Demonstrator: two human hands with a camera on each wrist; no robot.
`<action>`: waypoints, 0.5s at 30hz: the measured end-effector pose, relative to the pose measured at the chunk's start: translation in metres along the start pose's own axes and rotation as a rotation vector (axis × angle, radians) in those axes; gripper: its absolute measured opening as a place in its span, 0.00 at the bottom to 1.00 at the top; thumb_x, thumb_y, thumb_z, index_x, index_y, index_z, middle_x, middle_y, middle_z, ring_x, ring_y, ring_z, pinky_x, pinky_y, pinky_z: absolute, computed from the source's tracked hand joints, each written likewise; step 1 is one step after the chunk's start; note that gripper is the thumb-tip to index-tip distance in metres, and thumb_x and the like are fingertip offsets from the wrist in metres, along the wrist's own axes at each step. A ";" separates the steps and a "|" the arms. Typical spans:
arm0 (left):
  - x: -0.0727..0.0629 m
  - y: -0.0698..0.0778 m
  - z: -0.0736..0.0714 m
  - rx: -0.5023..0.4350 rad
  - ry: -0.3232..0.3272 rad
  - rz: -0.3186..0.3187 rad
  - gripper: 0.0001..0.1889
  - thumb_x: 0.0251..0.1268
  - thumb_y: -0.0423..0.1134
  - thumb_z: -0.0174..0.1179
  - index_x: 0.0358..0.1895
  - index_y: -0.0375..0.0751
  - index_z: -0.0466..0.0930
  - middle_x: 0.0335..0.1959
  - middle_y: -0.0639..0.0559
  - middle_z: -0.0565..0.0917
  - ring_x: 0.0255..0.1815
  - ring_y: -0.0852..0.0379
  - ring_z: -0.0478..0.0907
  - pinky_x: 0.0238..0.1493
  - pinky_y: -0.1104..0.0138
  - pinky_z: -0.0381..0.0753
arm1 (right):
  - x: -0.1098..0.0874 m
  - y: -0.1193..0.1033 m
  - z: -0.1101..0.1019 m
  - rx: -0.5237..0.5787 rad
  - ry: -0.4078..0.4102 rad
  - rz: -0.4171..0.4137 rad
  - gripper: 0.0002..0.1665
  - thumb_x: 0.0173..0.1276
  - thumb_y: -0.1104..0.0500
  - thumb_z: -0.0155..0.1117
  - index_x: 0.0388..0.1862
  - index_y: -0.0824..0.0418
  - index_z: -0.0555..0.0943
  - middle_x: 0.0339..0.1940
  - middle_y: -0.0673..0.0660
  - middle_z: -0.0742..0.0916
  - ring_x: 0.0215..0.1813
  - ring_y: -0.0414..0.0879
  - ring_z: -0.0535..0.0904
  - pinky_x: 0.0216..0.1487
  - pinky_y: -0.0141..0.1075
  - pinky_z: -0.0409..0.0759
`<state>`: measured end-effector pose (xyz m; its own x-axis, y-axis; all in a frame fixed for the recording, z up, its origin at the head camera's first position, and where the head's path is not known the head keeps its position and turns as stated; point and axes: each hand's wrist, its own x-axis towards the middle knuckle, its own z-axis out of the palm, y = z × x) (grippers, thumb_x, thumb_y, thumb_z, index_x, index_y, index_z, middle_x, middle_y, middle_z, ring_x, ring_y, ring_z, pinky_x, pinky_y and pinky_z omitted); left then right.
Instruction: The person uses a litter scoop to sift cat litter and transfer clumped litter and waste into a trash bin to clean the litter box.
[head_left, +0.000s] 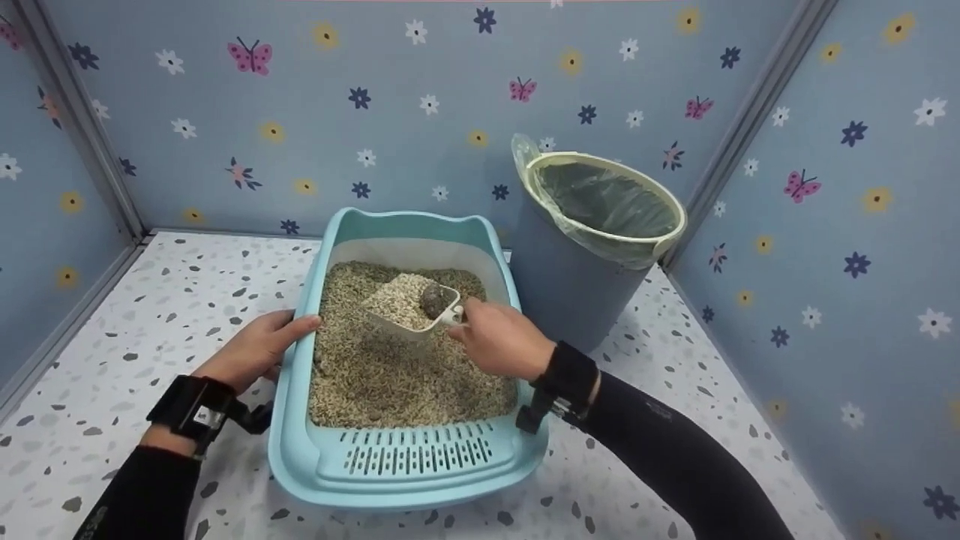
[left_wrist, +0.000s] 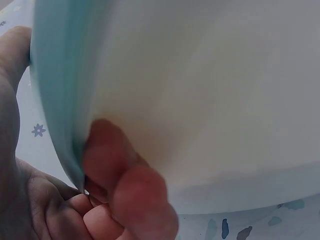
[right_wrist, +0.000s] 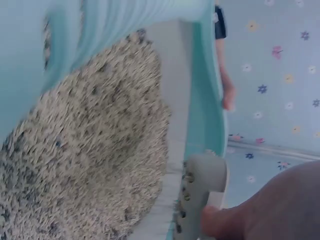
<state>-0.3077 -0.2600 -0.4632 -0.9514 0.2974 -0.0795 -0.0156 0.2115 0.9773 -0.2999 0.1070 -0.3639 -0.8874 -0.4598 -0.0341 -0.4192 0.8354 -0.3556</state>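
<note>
A light blue litter box (head_left: 295, 405) holds brownish pellet litter (head_left: 397, 386). My left hand (head_left: 259, 346) grips its left rim, thumb on top and, in the left wrist view, curled fingers (left_wrist: 137, 200) under the outer edge. With my right hand (head_left: 501, 337) I hold a litter scoop (head_left: 405, 331) by its short handle, over the middle of the box. Pale pellets fill the scoop, and a dark round clump (head_left: 435, 301) lies on them near the handle. In the right wrist view the slotted scoop (right_wrist: 199, 187) overlaps the box's far wall.
Right behind the box stands a grey-blue bin (head_left: 574, 277), lined with a clear bag (head_left: 600, 199) folded over its cream rim. Flowered panels (head_left: 420, 142) enclose the speckled tabletop (head_left: 225, 277) at the back and sides. A slotted step (head_left: 416, 454) forms the box's near end.
</note>
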 end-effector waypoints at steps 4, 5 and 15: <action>0.001 0.000 0.000 0.006 0.006 -0.002 0.40 0.89 0.60 0.54 0.77 0.22 0.63 0.53 0.34 0.84 0.43 0.47 0.91 0.42 0.47 0.97 | -0.005 -0.002 -0.002 0.056 0.014 -0.014 0.18 0.92 0.48 0.56 0.57 0.62 0.78 0.37 0.52 0.81 0.34 0.46 0.78 0.36 0.41 0.85; 0.001 0.000 0.000 0.010 0.006 -0.005 0.40 0.89 0.61 0.54 0.77 0.22 0.64 0.53 0.35 0.84 0.43 0.47 0.91 0.42 0.47 0.97 | -0.007 -0.003 -0.002 0.059 0.016 -0.010 0.18 0.92 0.47 0.55 0.57 0.62 0.78 0.37 0.51 0.81 0.34 0.46 0.79 0.36 0.41 0.85; 0.006 0.004 -0.002 0.022 -0.003 0.001 0.37 0.90 0.58 0.54 0.73 0.21 0.65 0.48 0.37 0.84 0.40 0.49 0.91 0.41 0.49 0.97 | -0.023 0.003 -0.007 0.083 0.050 0.026 0.14 0.92 0.48 0.57 0.53 0.59 0.77 0.36 0.52 0.82 0.33 0.46 0.79 0.35 0.42 0.85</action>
<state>-0.3138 -0.2594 -0.4592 -0.9504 0.3006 -0.0795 -0.0080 0.2319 0.9727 -0.2823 0.1219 -0.3579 -0.9072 -0.4207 0.0017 -0.3802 0.8183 -0.4312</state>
